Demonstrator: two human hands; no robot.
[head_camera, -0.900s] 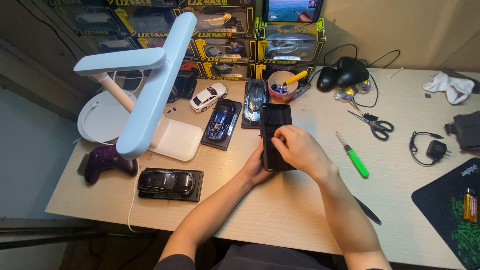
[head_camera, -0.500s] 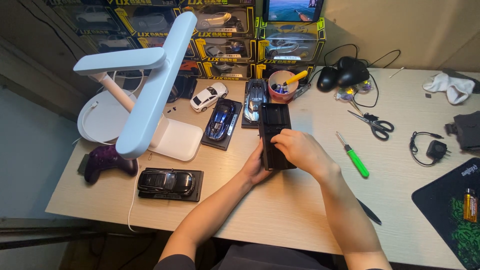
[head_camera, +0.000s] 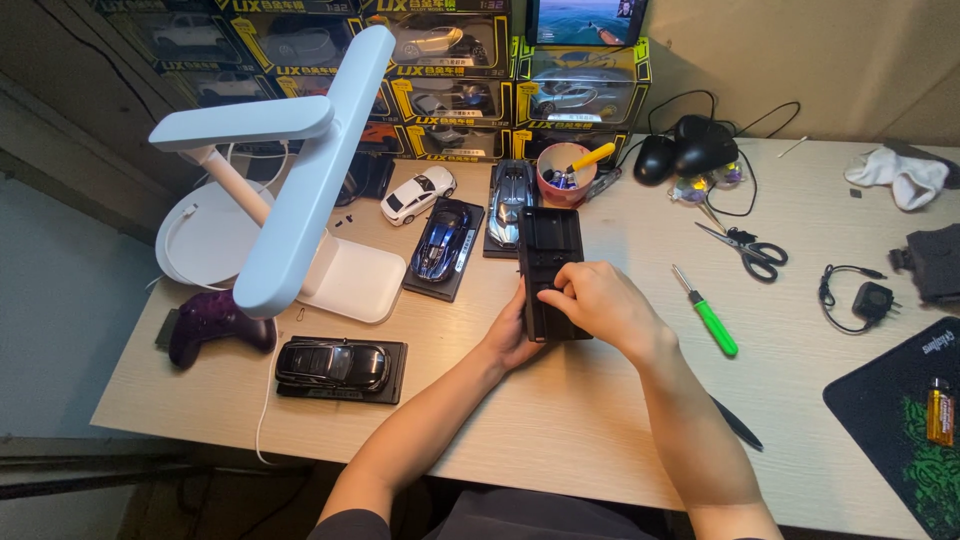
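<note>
both hands meet on a black plastic display base, a long rectangular tray lying flat on the wooden worktop just in front of the person. the left hand cups its near left edge, fingers curled against the side, though most of them are hidden. the right hand lies over the near end, fingers bent and pressing down into the tray's moulded recesses, so it is closed on the base rather than open. no model sits on this base; its far half shows bare, so by the look of it the work with it is at an early or middle stage, and a green-handled screwdriver lies untouched to the right.

beyond the base a pink cup holds a yellow-handled tool and some small dark bits that are too small to name. a blue model car and a dark grey one each rest on their own black bases, a white model car stands loose, and a black car on a base sits near the left. boxed model cars are stacked along the wall.
</note>
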